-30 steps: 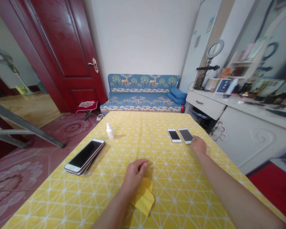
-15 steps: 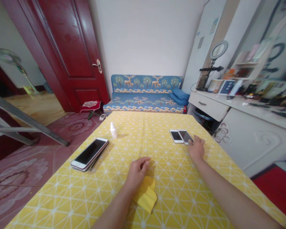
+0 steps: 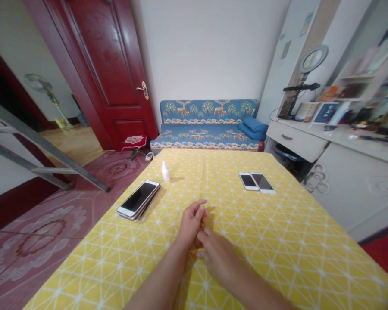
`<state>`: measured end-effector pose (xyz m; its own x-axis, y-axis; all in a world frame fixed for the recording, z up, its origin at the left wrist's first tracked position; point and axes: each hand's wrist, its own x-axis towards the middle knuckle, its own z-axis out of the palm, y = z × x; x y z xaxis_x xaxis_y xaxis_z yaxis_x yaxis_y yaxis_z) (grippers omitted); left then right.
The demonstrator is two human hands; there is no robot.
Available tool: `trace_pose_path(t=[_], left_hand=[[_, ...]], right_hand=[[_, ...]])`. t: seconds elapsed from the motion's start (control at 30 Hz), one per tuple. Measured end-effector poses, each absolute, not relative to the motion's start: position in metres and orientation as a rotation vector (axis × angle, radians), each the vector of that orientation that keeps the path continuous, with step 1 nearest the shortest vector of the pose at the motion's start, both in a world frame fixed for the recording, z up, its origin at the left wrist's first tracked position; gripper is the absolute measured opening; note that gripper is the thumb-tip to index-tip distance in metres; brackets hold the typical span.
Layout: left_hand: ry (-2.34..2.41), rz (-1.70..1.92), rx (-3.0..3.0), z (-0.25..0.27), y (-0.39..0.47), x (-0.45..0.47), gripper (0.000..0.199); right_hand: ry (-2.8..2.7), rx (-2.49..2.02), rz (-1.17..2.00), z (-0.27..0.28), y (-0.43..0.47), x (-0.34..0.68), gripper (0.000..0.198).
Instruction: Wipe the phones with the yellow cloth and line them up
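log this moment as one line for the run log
left hand on yellow tablecloth | right hand beside it, touching | two white phones side by side, untouched | phone stack, small white bottle left

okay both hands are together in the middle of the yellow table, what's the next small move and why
Probably close the right hand on whatever lies beneath it: it rests beside the left hand on the yellow patterned tablecloth, while the two white phones lie untouched beyond.
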<state>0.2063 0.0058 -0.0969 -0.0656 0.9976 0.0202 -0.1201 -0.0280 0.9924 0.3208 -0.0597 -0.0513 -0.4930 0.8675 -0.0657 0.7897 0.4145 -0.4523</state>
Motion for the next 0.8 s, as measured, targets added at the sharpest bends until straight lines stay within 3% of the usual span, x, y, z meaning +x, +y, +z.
trace_pose_path(t=[0.07,0.27,0.4,0.5,0.57,0.67,0.8], left_hand=[[1.186,1.333,1.159,-0.095,0.006,0.203,0.043],[1.700,1.475,1.763,-0.073,0.010,0.156,0.029],[2.514,1.367,1.847,-0.052,0.003,0.109,0.034],[2.949,1.182,1.582,-0.050,-0.003,0.082,0.052],[3.030,0.949,1.444,-0.055,-0.004,0.070,0.065],[3.028,0.696,1.374,-0.063,-0.001,0.061,0.067],[3.046,0.636,1.327,-0.064,0.002,0.058,0.069]], right_hand=[[-2.363,-1.485,0.584,-0.066,-0.053,0.318,0.012],[-2.124,-1.375,0.562,-0.088,-0.048,0.319,0.018],[-2.069,-1.372,0.620,-0.082,-0.047,0.321,0.018],[-2.063,-1.387,0.649,-0.077,-0.048,0.321,0.017],[-2.055,-1.388,0.664,-0.075,-0.049,0.320,0.016],[-2.052,-1.386,0.677,-0.073,-0.050,0.320,0.016],[-2.047,-1.378,0.675,-0.074,-0.050,0.321,0.019]])
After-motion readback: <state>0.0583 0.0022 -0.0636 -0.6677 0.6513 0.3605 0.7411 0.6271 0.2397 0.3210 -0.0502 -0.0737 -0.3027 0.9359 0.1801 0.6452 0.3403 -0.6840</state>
